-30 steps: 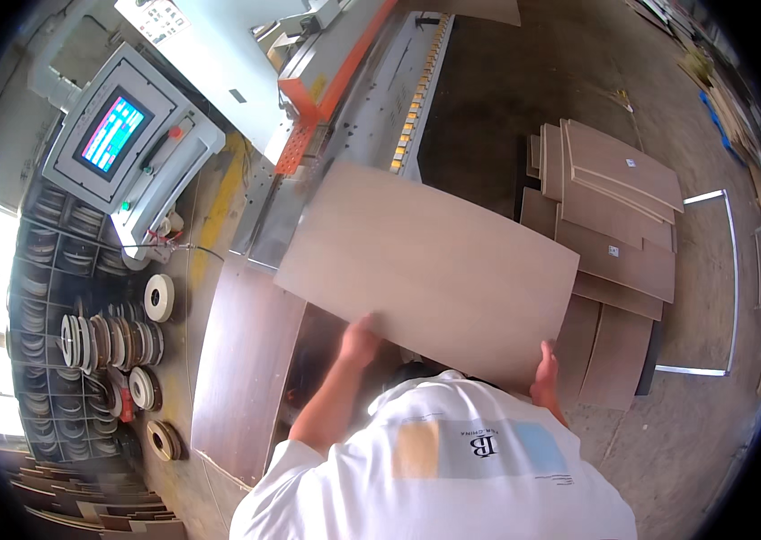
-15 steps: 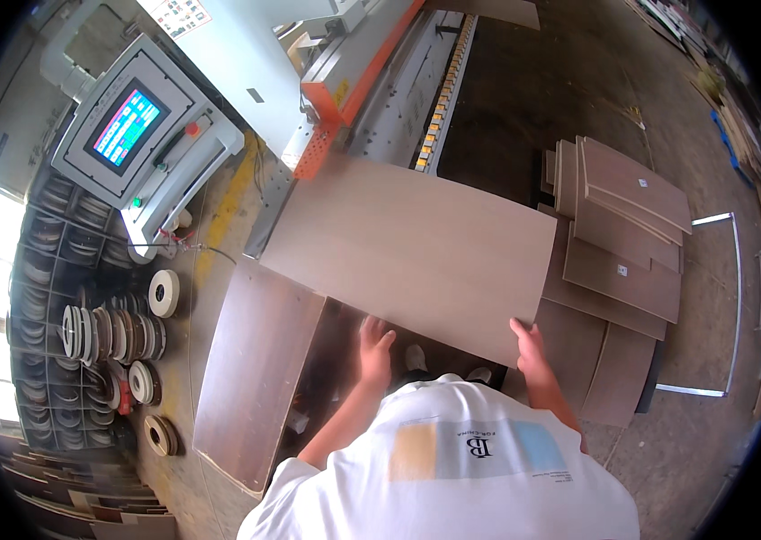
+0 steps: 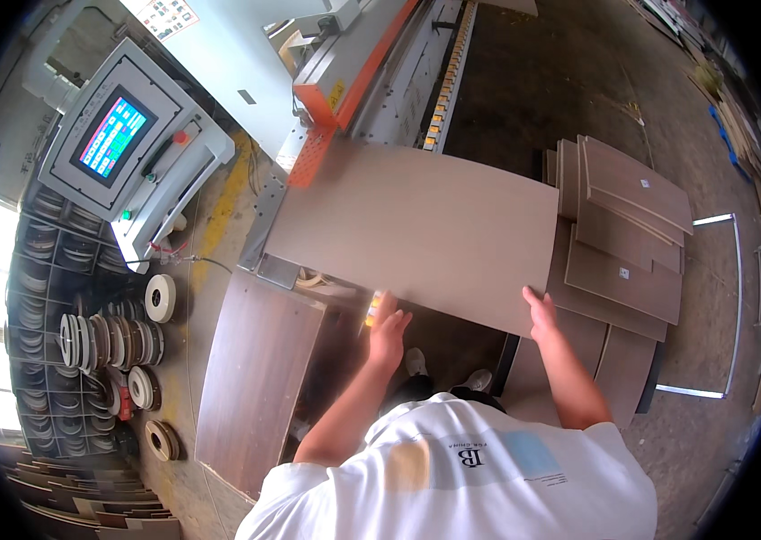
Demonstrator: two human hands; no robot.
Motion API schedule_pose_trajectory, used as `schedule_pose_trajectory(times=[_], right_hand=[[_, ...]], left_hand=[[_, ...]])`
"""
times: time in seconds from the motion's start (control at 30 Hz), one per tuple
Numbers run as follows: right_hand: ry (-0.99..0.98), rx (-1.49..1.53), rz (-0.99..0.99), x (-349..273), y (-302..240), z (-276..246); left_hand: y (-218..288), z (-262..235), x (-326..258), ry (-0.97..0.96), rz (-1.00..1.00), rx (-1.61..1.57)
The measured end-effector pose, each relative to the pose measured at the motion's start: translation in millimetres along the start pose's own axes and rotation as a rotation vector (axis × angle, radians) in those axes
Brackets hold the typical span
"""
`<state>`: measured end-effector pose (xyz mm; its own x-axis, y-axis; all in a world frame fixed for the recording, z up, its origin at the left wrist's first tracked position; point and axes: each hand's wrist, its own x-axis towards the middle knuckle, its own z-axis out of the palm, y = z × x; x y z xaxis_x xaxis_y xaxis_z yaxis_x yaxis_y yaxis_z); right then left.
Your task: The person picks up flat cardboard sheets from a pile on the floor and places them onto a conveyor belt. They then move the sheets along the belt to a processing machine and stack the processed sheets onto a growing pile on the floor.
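A flat brown board (image 3: 425,229) lies in front of me with its far left part at the orange-edged machine (image 3: 317,148). My left hand (image 3: 387,333) is at the board's near edge, fingers stretched forward and thumb apart, beside a yellow-and-white roller strip (image 3: 372,309). The board's near right corner is in my right hand (image 3: 542,315), thumb on the upper face; the other fingers are partly hidden. Below and left of the board stands a brown wood-grain cabinet side (image 3: 259,378).
A control panel (image 3: 113,135) with a lit screen stands at the left. Rolls of edge banding (image 3: 111,337) fill a rack beneath it. To the right are stacked brown boards (image 3: 623,243) and a white metal frame (image 3: 736,306) on the floor. A yellow-padded rail (image 3: 446,90) runs away from me.
The board has moved forward, away from me, along the machine. Both hands have gone forward with it, uncovering the roller strip and a metal plate by the cabinet.
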<state>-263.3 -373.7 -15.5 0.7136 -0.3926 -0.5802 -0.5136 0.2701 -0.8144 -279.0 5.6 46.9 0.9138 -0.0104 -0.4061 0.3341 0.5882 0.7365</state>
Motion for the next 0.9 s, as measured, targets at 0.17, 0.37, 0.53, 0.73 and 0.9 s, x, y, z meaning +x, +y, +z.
schedule_pose_trajectory(times=[0.17, 0.37, 0.53, 0.73, 0.9], right_hand=[[-0.042, -0.032, -0.022, 42, -27, 6], [0.015, -0.081, -0.039, 115, -29, -7], [-0.007, -0.016, 0.051, 56, -9, 21], [-0.094, -0.815, -0.071, -114, 98, -11], [-0.160, -1.061, 0.023, -205, 137, -26]], left_hand=[[-4, 10, 48, -0.034, 0.021, 0.017], [20, 21, 81, -0.185, 0.012, 0.286], [-10, -54, 65, -0.393, -0.280, 0.592], [-128, -247, 4, -0.755, -0.079, 1.767], [-133, -331, 7, -0.968, 0.003, 0.945]])
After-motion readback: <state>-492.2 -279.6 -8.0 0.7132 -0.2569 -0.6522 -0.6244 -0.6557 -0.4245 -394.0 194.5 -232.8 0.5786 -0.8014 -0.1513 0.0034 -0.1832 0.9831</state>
